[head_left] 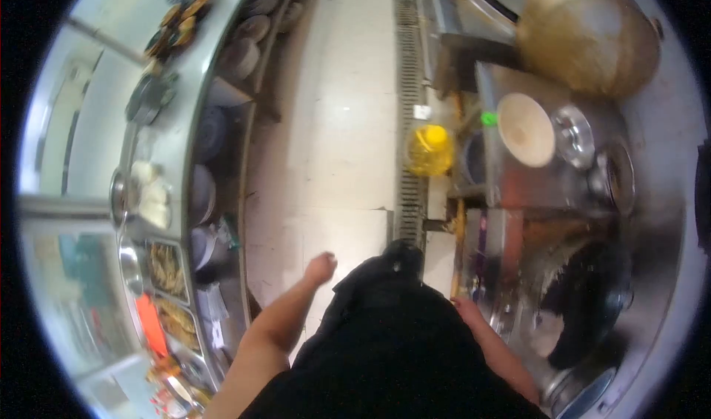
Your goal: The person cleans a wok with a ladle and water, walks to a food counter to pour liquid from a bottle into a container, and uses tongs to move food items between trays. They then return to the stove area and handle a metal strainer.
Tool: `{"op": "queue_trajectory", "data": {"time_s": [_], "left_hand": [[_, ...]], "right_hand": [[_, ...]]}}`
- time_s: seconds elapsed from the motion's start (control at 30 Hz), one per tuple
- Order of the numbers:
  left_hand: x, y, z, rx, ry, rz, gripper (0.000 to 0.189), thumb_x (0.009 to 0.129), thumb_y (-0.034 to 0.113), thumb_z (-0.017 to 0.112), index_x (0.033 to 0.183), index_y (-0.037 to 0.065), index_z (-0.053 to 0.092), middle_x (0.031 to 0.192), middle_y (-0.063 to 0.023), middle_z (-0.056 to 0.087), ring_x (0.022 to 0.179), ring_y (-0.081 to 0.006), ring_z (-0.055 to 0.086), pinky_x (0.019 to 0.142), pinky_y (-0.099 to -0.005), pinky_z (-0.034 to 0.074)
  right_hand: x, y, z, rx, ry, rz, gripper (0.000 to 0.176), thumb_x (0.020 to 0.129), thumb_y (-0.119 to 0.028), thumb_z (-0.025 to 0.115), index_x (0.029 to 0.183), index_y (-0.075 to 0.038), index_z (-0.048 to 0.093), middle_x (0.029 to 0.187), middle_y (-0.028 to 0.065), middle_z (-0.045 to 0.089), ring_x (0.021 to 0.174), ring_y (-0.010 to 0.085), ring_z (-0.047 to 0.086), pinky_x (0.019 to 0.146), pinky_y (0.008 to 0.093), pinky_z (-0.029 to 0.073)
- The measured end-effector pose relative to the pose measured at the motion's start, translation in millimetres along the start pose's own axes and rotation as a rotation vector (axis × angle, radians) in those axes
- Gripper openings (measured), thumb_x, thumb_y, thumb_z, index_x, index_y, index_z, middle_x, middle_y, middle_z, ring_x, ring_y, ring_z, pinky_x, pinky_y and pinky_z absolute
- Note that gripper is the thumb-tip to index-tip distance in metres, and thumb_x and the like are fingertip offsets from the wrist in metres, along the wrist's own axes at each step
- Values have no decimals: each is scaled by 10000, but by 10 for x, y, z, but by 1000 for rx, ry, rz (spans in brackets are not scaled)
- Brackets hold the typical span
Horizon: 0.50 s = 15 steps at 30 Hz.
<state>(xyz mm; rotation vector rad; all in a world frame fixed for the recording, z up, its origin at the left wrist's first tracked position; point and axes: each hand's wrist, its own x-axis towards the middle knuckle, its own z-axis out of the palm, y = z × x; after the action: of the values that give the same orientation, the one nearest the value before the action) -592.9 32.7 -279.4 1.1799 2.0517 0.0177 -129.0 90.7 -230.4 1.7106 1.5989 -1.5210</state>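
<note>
At the front edge of the right tabletop (506, 189), your right hand (465, 309) is just beside the metal rim, the black clothing partly covering it; whether it touches, and whether its fingers are open or closed, you cannot tell from this view. Your left hand (321, 269) hangs over the pale floor (348, 123), near your clothing (385, 323), its fingers seemingly curled but too blurred to tell whether they are closed.

On the right tabletop, farther forward, a pale bowl (526, 130) lies beside a shiny dish (574, 138) and a pan (616, 178), with a large wok (592, 38) tilted beyond them. Ahead of you, a yellow jug (429, 152) stands along the drain (409, 71), jutting into the right side of the walkway. Your room for moving is the long strip of floor between the drain and the left tabletop (198, 52), whose edge runs the length of the aisle above a shelf of stacked bowls. Food trays (169, 269) line that left side.

The dark shape (585, 300) at right is hard to make out, the shelf's contents sink into shadow, and the curved black border cuts off both outer sides.
</note>
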Motion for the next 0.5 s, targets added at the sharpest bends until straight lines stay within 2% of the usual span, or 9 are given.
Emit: {"op": "queue_trajectory", "data": {"time_s": [0.03,0.1,0.13,0.2,0.23,0.27,0.4,0.47,0.5], "left_hand": [[-224,-5,-31,11,-150,-131,362,839,274,514,1140,77,553,1066,-190,606,1016,-327,569,891,-398,445],[-567,-209,28,170,-382,-133,420,795,153,516,1209,82,496,1151,-181,568,1103,-306,525,908,-396,434],[-690,-327,59,202,-492,-122,442,764,97,515,1205,77,498,1108,-182,589,1073,-315,547,879,-414,449],[-827,-461,64,287,-683,-157,433,751,90,517,1183,62,509,1041,-191,614,992,-341,590,821,-437,476],[-868,-519,112,284,-674,-146,411,762,111,520,1169,50,529,1060,-193,607,1020,-333,578,851,-427,464],[-818,-604,195,173,-700,-184,417,798,307,570,1147,77,570,1065,-202,609,1055,-311,569,872,-410,445],[-177,-717,126,-80,-650,-186,407,810,284,552,1147,56,567,1091,-197,599,1062,-322,557,896,-410,435],[422,-848,-183,-92,-594,-133,401,815,272,543,1146,46,565,1103,-195,594,1065,-328,552,908,-410,431],[740,-952,-406,-72,-544,-112,399,818,266,538,1146,41,565,1110,-194,591,1067,-331,549,914,-410,428]], "right_hand": [[96,-208,-139,-95,9,-52,482,821,-377,615,1180,-61,552,1010,180,636,947,295,615,810,373,472],[359,-567,-405,-175,-34,-87,500,812,-380,617,1188,-59,545,1019,185,631,948,299,613,816,376,471],[496,-734,-536,-233,-56,-101,517,804,-384,619,1196,-57,539,1027,190,626,949,303,611,821,380,470],[837,-1027,-748,-284,-64,-150,512,795,-369,621,1185,-46,546,1033,197,620,948,312,608,823,384,470],[919,-1292,-887,-253,-45,-157,504,797,-370,616,1176,-44,552,1031,196,620,946,315,607,826,384,468],[1031,-1545,-992,-219,-24,-161,496,798,-370,612,1167,-43,559,1029,195,621,944,317,606,829,385,467],[1656,-2265,-1294,-173,-25,-88,474,796,-358,609,1147,-41,573,1028,190,623,942,317,606,818,382,470],[1897,-2620,-1505,-231,-14,-45,455,794,-332,609,1136,-32,578,1032,192,623,928,301,614,789,382,480],[2107,-2649,-1557,-211,68,-58,458,789,-324,603,1125,-14,577,1011,180,632,917,302,615,774,387,480]]}}
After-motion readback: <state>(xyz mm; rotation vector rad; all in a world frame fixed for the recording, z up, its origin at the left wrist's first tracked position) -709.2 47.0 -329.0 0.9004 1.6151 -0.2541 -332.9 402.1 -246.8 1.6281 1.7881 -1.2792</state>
